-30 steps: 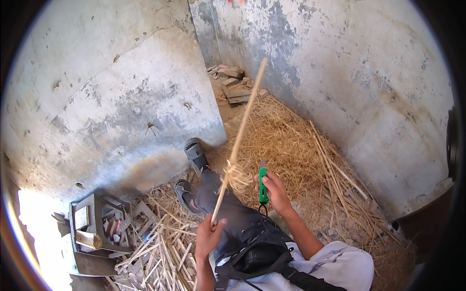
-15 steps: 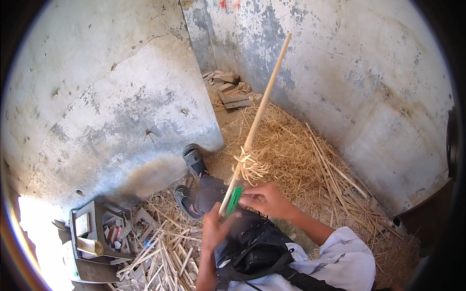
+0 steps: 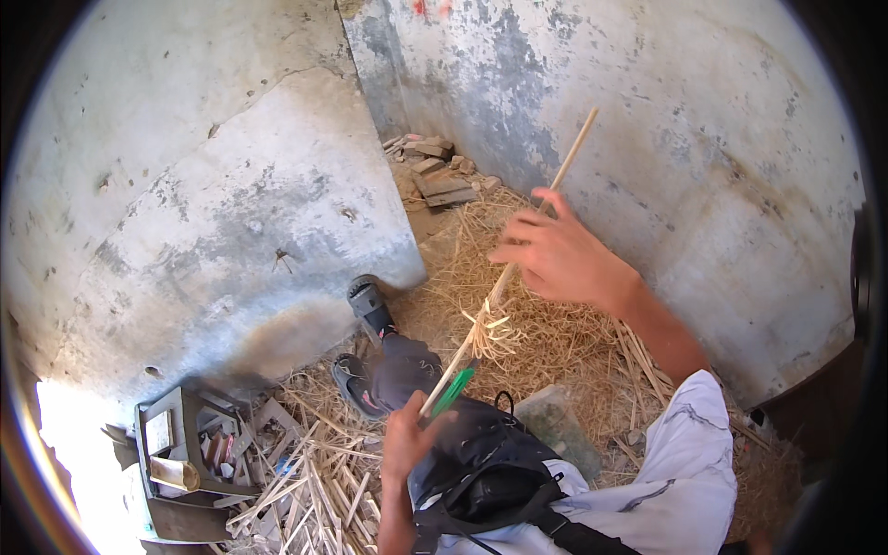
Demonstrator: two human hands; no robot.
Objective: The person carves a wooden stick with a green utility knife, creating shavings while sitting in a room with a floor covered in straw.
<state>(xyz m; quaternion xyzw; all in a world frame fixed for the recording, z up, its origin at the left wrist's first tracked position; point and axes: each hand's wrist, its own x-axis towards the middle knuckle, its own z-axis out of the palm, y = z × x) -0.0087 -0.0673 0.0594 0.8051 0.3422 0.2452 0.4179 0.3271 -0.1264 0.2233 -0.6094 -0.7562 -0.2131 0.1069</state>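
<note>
- Lower centre: our left hand (image 3: 412, 444) now clamps shaved stick (image 3: 573, 153) and green utility knife (image 3: 452, 391) between its fingers.
- Our right hand (image 3: 566, 256), freed for the stick, sits higher; fingers' grip unclear.

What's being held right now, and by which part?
Left hand: the lower ends of the stick and green cutter. Right hand: at the stick's upper half; grip unclear.

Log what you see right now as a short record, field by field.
Left hand: holds the green knife and the lower end of the stick
Right hand: over the stick's upper part; grip unclear
Curled shavings: clustered midway along the stick
Floor: loose pale strips ahead; split sticks lower left
Rubble: near the far corner
</note>
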